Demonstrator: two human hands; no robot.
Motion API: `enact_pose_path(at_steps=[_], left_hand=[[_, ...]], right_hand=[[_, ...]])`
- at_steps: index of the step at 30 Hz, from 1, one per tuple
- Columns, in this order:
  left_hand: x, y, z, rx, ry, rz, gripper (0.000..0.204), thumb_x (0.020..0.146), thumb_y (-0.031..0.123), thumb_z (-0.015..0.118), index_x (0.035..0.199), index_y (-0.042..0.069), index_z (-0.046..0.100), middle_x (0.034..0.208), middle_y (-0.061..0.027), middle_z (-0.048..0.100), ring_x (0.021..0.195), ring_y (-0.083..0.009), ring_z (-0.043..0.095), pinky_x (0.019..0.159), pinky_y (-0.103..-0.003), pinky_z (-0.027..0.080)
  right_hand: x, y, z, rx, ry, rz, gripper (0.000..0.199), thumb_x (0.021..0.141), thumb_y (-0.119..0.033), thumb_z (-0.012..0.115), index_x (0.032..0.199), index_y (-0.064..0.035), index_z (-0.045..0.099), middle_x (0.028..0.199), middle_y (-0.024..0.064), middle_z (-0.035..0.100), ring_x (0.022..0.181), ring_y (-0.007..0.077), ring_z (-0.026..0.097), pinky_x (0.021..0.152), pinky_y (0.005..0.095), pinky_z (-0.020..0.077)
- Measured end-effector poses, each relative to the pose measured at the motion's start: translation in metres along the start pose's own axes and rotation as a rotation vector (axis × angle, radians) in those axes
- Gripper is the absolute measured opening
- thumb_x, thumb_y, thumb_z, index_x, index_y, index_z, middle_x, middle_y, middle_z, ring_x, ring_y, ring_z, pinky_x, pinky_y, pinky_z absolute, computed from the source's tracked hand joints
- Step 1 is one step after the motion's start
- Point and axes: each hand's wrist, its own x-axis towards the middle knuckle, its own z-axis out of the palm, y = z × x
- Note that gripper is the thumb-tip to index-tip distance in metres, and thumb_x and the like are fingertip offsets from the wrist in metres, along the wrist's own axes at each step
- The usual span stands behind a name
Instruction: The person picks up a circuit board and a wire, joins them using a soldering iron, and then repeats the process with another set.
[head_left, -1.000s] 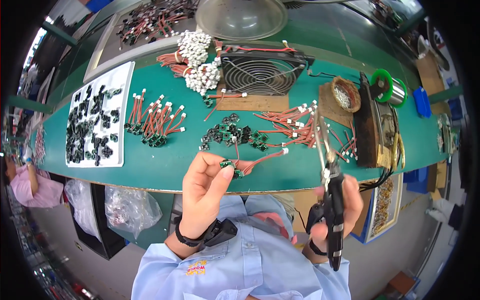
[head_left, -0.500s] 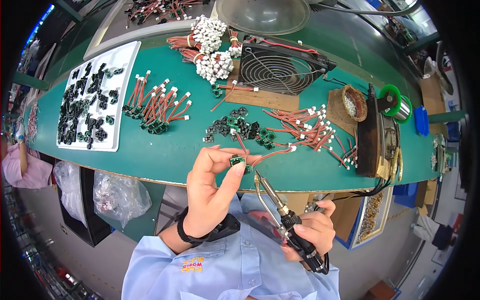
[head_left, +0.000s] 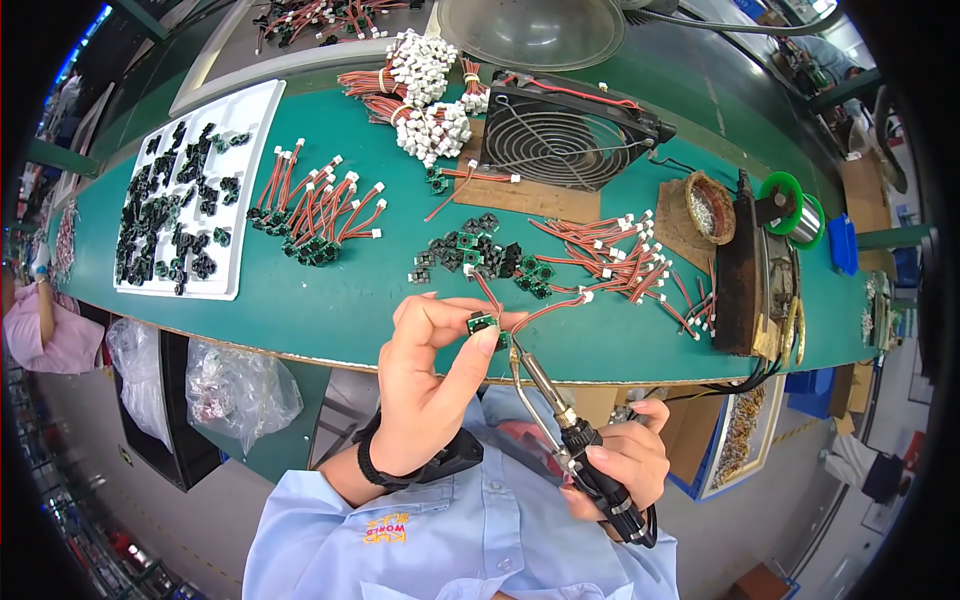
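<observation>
Between the thumb and fingers of my left hand [head_left: 418, 395] is a small green circuit board [head_left: 481, 323]; a second board edge shows just below it. Red-and-dark wires [head_left: 545, 311] with white plugs run away from this spot. My right hand [head_left: 632, 465] is wrapped round the black handle of a soldering iron [head_left: 578, 437], which has a thin metal tube along its shaft. The iron's tip is at the boards by my left thumb; whether it touches is too small to tell. Loose black-and-green parts [head_left: 465, 247] lie just beyond my left hand.
A white tray [head_left: 262, 115] of dark parts lies at left, beside wired boards [head_left: 315, 250]. Further back are bundled white-plug wires [head_left: 432, 135] and a black fan [head_left: 565, 140]. Toward the right are more wired pieces [head_left: 625, 262], a small round basket [head_left: 708, 207] and a solder reel [head_left: 806, 220].
The iron's tip has moved slightly up and left, closer to the boards. My left hand and the boards have shifted a little to the right.
</observation>
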Motion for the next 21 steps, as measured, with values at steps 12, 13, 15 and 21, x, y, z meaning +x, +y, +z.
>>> enact_pose_path(at_steps=[12,13,15,21], left_hand=[[0.0002,0.0022,0.0011,0.093,0.047,0.052,0.010,0.088,0.005,0.053,0.092,0.003,0.043,0.100,-0.0137,0.063,0.094,-0.0191,0.057,0.095,-0.033,0.031],[0.0002,0.0024,-0.0003,0.128,0.006,0.060,0.010,0.089,0.005,0.050,0.094,0.002,0.042,0.104,-0.0161,0.061,0.097,-0.0214,0.061,0.099,-0.035,0.029],[0.0005,0.0027,-0.0016,0.153,-0.002,0.072,0.010,0.089,0.006,0.050,0.094,0.002,0.042,0.103,-0.0162,0.062,0.097,-0.0207,0.061,0.099,-0.035,0.028],[0.0017,0.0062,0.0036,0.127,0.077,0.082,0.011,0.084,0.004,0.057,0.089,0.005,0.046,0.094,-0.0090,0.068,0.087,-0.0153,0.054,0.096,-0.036,0.026]], right_hand=[[0.0010,0.0001,-0.0012,-0.002,0.001,-0.010,0.043,0.059,-0.019,0.077,0.099,-0.0131,0.061,0.069,-0.0010,0.063,0.063,0.0141,0.061,0.087,0.0377,0.0332],[0.0007,0.0003,-0.0013,-0.002,0.002,-0.010,0.043,0.059,-0.019,0.077,0.099,-0.0131,0.061,0.069,-0.0010,0.063,0.063,0.0141,0.061,0.087,0.0377,0.0332],[0.0001,0.0005,-0.0013,-0.001,0.006,-0.014,0.044,0.059,-0.019,0.077,0.099,-0.0131,0.061,0.069,-0.0010,0.063,0.063,0.0140,0.061,0.087,0.0377,0.0332],[-0.0001,0.0000,-0.0014,0.001,0.013,-0.022,0.044,0.058,-0.018,0.077,0.099,-0.0134,0.062,0.069,-0.0010,0.063,0.064,0.0140,0.061,0.086,0.0376,0.0334]])
